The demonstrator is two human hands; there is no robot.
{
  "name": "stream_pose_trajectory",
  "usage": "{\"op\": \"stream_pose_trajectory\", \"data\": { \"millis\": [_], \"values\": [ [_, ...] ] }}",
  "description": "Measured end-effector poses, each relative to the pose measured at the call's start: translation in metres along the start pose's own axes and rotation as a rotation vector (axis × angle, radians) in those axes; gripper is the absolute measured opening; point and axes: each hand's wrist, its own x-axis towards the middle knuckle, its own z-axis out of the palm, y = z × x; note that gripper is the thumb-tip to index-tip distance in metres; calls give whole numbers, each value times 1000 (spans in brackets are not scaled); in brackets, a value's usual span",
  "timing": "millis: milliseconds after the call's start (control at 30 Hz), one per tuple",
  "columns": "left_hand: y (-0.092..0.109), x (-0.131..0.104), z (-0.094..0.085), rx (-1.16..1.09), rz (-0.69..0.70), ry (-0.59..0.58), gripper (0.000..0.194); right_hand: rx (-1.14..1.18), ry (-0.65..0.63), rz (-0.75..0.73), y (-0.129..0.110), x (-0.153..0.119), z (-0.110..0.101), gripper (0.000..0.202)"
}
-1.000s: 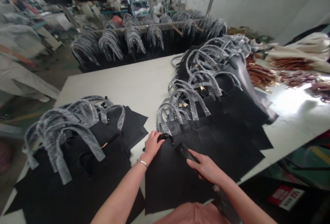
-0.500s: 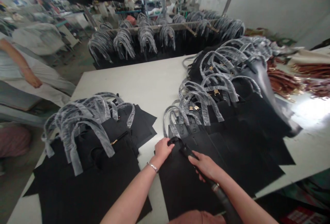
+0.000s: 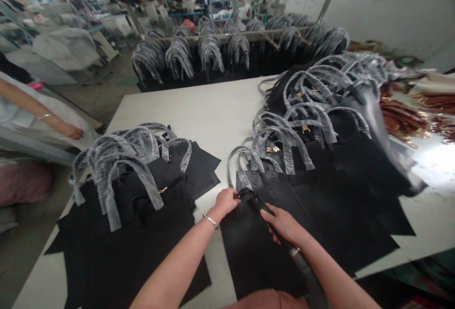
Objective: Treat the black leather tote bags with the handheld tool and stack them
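My left hand (image 3: pixel 227 202) has thumb and fingers pinched on the curved thin end of a long black strap (image 3: pixel 262 207). Closed around the strap's middle, my right hand (image 3: pixel 283 224) is lower and to the right. A silver-coloured ring (image 3: pixel 295 251) shows on the strap below that hand, and a thicker black length runs down beyond it. Both hands are above the top edge of a flat black handbag (image 3: pixel 259 257), whose handles are in clear wrapping. What exactly the left fingertips press together is too small to make out.
Black bags with wrapped handles (image 3: pixel 135 176) lie piled left on the white table (image 3: pixel 185 105); another pile (image 3: pixel 341 176) covers the right. More bags hang on a rack (image 3: pixel 220 39) behind. Brown straps (image 3: pixel 401 114) lie far right. Another person's hand (image 3: pixel 71 130) is at left.
The view has shifted slightly left. My left fingertips have drawn the strap's curved end in closer, and its loop looks flatter. The other person's arm at left has moved.
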Motion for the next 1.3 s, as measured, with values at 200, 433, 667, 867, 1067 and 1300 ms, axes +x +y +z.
{"op": "stream_pose_trajectory", "data": {
  "millis": [200, 433, 667, 867, 1067, 1300],
  "values": [
    [-5, -9, -2, -43, 91, -33, 31, -33, 1, -39, 6, -4, -2, 58],
    [-14, 1, -2, -140, 126, -83, 30, -79, -8, -165, 6, -10, 5, 60],
    [-19, 6, -1, -196, 142, -99, 29, -58, -203, -128, 8, -16, 24, 57],
    [-20, 6, -3, -220, 154, -102, 29, -23, -237, -138, 5, -8, 27, 54],
    [-22, 7, -3, -240, 146, -104, 29, -4, -246, -105, 10, -7, 28, 59],
    [-25, 6, -3, -321, 158, -101, 26, -7, -43, -182, 12, -9, 22, 60]
  ]
}}
